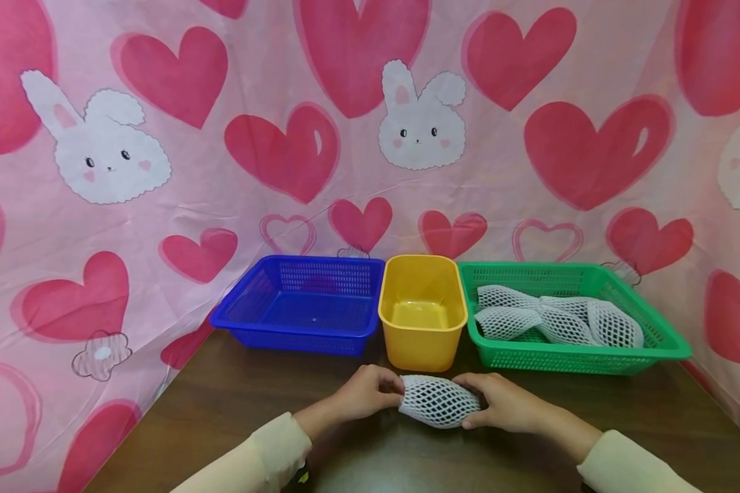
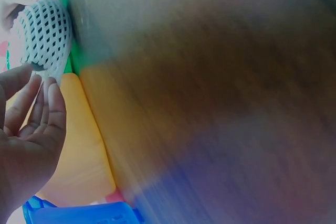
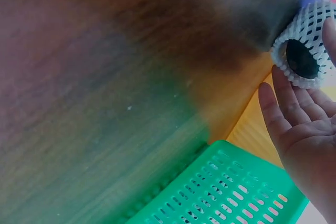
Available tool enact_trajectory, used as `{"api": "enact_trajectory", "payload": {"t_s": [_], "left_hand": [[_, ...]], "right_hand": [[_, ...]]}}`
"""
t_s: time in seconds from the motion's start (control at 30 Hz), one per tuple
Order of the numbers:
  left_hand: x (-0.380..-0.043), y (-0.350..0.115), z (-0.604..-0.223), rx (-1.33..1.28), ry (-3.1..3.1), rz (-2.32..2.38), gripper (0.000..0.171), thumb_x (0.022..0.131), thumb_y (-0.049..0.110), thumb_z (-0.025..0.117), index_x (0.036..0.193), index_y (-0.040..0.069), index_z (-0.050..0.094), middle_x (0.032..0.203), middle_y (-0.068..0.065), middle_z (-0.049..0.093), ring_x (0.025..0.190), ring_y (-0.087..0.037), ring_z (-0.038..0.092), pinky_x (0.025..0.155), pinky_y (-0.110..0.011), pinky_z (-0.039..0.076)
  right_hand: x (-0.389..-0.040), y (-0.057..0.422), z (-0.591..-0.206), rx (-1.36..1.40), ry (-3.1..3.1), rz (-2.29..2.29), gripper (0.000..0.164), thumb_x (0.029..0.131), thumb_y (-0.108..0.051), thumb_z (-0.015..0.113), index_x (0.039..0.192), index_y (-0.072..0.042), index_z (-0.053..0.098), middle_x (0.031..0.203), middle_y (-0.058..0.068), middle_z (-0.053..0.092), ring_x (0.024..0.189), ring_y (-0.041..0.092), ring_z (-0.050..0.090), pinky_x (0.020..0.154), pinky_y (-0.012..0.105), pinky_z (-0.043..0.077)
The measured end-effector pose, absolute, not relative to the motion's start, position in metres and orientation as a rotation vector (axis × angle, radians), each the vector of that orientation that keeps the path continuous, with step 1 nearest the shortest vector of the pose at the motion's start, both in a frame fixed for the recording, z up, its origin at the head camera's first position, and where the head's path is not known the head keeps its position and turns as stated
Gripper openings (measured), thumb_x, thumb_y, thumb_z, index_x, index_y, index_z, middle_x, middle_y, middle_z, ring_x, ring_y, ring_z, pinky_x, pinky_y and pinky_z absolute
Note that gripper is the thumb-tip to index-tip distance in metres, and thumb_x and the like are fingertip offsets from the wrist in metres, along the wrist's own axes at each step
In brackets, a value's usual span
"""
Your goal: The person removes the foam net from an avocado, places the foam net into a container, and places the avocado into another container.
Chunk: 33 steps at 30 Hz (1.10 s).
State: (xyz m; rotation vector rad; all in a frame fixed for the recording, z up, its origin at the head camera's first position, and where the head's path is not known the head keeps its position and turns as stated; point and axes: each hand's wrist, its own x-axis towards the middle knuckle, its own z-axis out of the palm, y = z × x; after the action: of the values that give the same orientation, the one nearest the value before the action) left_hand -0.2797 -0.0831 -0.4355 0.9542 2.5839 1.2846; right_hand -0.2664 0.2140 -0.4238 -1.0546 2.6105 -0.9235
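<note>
A white foam net sleeve lies sideways between both hands, low over the brown table in front of the yellow bin. My left hand pinches its left end between thumb and fingertips. On the other end, my right hand holds the sleeve with the thumb in front and the fingers behind. In the right wrist view, something dark and rounded shows inside the open mouth of the foam net sleeve; its kind cannot be told. The sleeve bulges in the middle.
Behind the hands stand a blue basket, a yellow bin and a green basket, side by side. Several white foam net sleeves lie in the green basket. A pink heart-patterned cloth hangs behind the table.
</note>
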Motion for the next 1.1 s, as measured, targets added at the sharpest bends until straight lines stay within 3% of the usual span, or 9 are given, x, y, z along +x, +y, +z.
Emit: {"api": "enact_trajectory", "payload": {"t_s": [0.5, 0.73, 1.1], "left_hand": [[-0.281, -0.073, -0.435, 1.034, 2.611, 1.451, 0.012, 0.083, 0.000, 0.074, 0.095, 0.003, 0.075, 0.092, -0.001, 0.071, 0.084, -0.005, 0.063, 0.078, -0.024, 0.052], [-0.278, -0.066, -0.433, 0.995, 2.503, 1.474, 0.023, 0.082, -0.006, 0.072, 0.105, -0.002, 0.070, 0.097, -0.009, 0.071, 0.089, -0.019, 0.068, 0.078, -0.023, 0.052], [-0.283, -0.053, -0.441, 0.998, 2.323, 1.521, 0.033, 0.073, -0.019, 0.063, 0.105, -0.010, 0.062, 0.101, -0.017, 0.068, 0.093, -0.014, 0.064, 0.077, -0.020, 0.051]], "right_hand": [[-0.268, 0.214, -0.429, -1.070, 2.597, -0.967, 0.060, 0.081, -0.038, 0.078, 0.125, -0.003, 0.058, 0.114, 0.001, 0.065, 0.096, 0.007, 0.061, 0.081, 0.027, 0.051], [-0.266, 0.213, -0.426, -1.062, 2.620, -0.947, 0.060, 0.080, -0.037, 0.079, 0.125, -0.003, 0.059, 0.113, 0.000, 0.066, 0.096, 0.006, 0.060, 0.081, 0.028, 0.051], [-0.265, 0.212, -0.424, -1.058, 2.612, -0.959, 0.060, 0.080, -0.035, 0.079, 0.126, -0.003, 0.060, 0.114, -0.002, 0.066, 0.097, 0.006, 0.060, 0.084, 0.029, 0.051]]}}
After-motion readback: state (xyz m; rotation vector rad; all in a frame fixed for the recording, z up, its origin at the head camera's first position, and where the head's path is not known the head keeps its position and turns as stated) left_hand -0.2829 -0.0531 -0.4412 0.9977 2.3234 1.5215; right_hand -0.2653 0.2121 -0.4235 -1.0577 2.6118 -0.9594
